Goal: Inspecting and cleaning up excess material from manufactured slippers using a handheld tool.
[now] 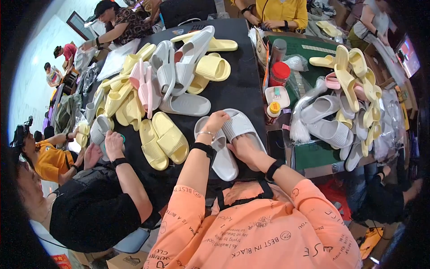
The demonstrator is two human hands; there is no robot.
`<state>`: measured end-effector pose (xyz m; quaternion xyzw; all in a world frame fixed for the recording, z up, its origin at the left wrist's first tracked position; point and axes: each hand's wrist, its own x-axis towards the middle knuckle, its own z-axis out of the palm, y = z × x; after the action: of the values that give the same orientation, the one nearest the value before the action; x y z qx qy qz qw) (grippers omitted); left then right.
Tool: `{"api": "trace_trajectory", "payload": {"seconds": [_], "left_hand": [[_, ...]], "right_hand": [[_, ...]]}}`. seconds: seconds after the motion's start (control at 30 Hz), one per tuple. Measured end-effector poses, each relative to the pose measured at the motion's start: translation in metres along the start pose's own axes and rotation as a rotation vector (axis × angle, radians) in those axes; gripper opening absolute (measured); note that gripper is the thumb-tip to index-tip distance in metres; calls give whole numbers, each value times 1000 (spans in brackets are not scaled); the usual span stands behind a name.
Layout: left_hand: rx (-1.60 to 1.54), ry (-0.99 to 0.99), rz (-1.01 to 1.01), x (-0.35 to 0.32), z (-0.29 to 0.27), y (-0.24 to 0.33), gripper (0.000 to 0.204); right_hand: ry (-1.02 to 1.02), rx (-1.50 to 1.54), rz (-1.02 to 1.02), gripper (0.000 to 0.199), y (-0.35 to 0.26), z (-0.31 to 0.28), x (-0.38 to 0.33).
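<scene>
Now, left hand [214, 123]: curled over front of grey slippers [225, 160]
Right hand [243, 147]: inside right one, just at strap [242, 125]
Grasp of both: cannot surely tell, view partly covered
Grey slippers: on black bench [239, 74], beside yellow pair [174, 145]

Peach-orange printed shirt [264, 231], black wristbands [274, 169]

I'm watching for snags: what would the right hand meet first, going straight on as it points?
Probably the right-side grey slipper's ribbed strap, just ahead of the right hand; how far it reaches underneath is hidden.
</scene>
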<state>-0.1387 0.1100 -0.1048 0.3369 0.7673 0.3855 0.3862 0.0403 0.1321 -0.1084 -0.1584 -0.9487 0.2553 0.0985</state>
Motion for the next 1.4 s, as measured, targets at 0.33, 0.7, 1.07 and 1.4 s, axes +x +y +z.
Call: {"api": "trace_trajectory", "payload": {"seconds": [0.33, 0.7, 1.07, 1.4], "left_hand": [[-403, 114, -15, -17, -4, 2, 16], [-724, 151, 148, -47, -1, 5, 15], [-764, 352, 125, -49, 3, -3, 17], [-884, 351, 128, -48, 4, -4, 16]], "right_hand": [[40, 5, -12, 24, -15, -23, -14], [398, 429, 62, 14, -4, -10, 77], [282, 1036, 326, 10, 5, 6, 79], [275, 994, 297, 12, 8, 4, 76]]}}
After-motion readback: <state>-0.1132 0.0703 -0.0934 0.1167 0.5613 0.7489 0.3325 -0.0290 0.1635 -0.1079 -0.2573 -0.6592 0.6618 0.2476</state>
